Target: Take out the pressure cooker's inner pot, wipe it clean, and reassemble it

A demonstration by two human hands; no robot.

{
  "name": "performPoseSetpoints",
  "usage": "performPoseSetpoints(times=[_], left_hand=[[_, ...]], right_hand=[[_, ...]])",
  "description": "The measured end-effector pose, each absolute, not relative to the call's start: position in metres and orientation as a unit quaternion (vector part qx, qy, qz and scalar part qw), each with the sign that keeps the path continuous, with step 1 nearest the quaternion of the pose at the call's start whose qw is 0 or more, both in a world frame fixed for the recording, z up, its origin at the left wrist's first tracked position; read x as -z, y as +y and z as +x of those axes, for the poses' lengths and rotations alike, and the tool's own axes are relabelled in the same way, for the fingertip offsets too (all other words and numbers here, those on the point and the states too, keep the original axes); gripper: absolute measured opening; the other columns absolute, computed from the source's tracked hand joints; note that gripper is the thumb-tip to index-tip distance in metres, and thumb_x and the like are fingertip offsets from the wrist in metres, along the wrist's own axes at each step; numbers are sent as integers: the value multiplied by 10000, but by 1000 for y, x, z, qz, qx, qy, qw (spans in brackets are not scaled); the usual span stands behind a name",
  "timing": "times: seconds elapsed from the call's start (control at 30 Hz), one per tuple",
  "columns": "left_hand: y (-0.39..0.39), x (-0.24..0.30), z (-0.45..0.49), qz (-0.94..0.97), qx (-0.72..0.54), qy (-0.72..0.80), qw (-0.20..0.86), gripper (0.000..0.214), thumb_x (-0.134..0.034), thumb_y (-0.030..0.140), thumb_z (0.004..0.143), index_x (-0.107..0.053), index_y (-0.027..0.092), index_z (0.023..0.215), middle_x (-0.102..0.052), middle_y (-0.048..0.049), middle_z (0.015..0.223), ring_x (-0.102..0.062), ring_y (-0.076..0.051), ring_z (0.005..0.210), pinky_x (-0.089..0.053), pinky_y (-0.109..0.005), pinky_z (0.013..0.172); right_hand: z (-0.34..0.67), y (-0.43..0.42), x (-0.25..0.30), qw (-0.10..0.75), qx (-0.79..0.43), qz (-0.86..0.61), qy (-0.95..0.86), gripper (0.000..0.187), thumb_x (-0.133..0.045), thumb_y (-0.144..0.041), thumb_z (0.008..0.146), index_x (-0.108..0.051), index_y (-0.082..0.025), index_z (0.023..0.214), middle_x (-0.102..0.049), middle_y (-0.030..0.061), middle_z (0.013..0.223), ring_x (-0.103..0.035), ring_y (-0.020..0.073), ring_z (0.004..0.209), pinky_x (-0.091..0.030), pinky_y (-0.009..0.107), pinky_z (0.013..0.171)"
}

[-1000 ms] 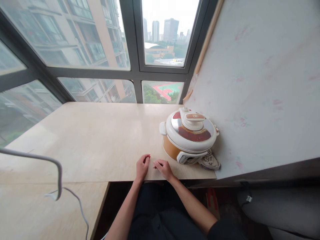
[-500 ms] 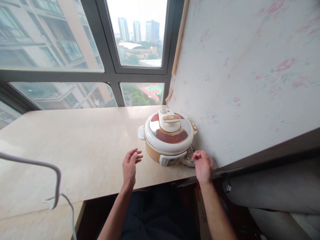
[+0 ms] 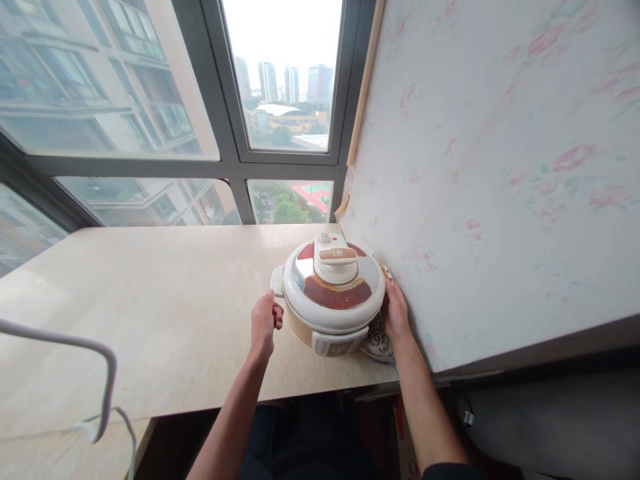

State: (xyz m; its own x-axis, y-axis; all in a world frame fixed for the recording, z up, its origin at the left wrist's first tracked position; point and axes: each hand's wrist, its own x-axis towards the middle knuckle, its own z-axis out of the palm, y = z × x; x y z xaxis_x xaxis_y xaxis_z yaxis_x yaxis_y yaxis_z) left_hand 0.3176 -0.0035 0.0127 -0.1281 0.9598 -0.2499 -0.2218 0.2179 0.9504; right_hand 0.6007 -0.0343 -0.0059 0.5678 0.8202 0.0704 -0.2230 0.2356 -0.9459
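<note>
A white and tan electric pressure cooker with a red-brown patterned lid stands upright on the ledge by the wall. My left hand is at its left handle, the thumb against the handle's near edge and the other fingers curled below it. On the other side, my right hand grips the right handle, its fingertips partly hidden behind the cooker. A patterned cloth-like item lies between the cooker's front right side and my right wrist.
The pale window ledge stretches left below a grey-framed window. A floral-papered wall rises close on the right. At the lower left, a grey curved tube and a thin cable hang over the ledge.
Both hands have moved from in front of the cooker to its side handles. My right hand has taken hold of the right one; the left fingers have curled. The view has shifted slightly.
</note>
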Motion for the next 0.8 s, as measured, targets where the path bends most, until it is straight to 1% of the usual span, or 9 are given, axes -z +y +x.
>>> performPoseSetpoints(times=[0.1, 0.2, 0.37, 0.5, 0.63, 0.8], left_hand=[[-2, -8, 322, 368, -536, 521, 553, 443, -577, 615, 815, -441, 207, 709, -463, 63, 464, -381, -75, 372, -282, -193, 389], [2, -8, 323, 386, -555, 508, 534, 439, -628, 570, 784, -438, 203, 636, -441, 60, 445, -358, -67, 381, -278, -195, 397], [10, -7, 314, 367, -575, 511, 523, 363, -640, 500, 748, -519, 188, 608, -374, 71, 399, -271, -64, 364, -191, -209, 381], [15, -5, 295, 328, -617, 514, 498, 357, -644, 454, 722, -465, 197, 549, -347, 75, 394, -247, -56, 377, -170, -211, 395], [18, -6, 261, 287, -636, 528, 484, 355, -645, 422, 696, -436, 201, 514, -347, 71, 396, -242, -55, 374, -162, -215, 393], [14, -7, 205, 244, -668, 546, 443, 340, -642, 393, 664, -414, 205, 497, -328, 73, 414, -270, -59, 384, -182, -214, 396]], right_hand=[[598, -34, 5, 738, -362, -503, -267, 530, -672, -516, 840, -638, -210, 1271, -678, 68, 1303, -609, 249, 1216, -474, 414, 1043], [599, -35, 2, 744, -370, -499, -245, 498, -732, -494, 782, -676, -215, 1191, -704, 45, 1255, -611, 251, 1210, -465, 407, 1054], [593, -39, -2, 731, -388, -496, -263, 427, -765, -492, 745, -699, -217, 1064, -752, 39, 1086, -654, 266, 1119, -520, 403, 958], [571, -45, -6, 708, -436, -477, -285, 372, -773, -487, 753, -688, -227, 1005, -760, 38, 1013, -671, 274, 1082, -539, 408, 919], [538, -47, -8, 681, -476, -456, -318, 390, -788, -482, 742, -691, -230, 1023, -756, 52, 1052, -674, 282, 1089, -537, 429, 945], [488, -42, -10, 643, -527, -428, -356, 420, -779, -448, 758, -689, -235, 1108, -738, 82, 1152, -628, 311, 1197, -504, 483, 1017]])
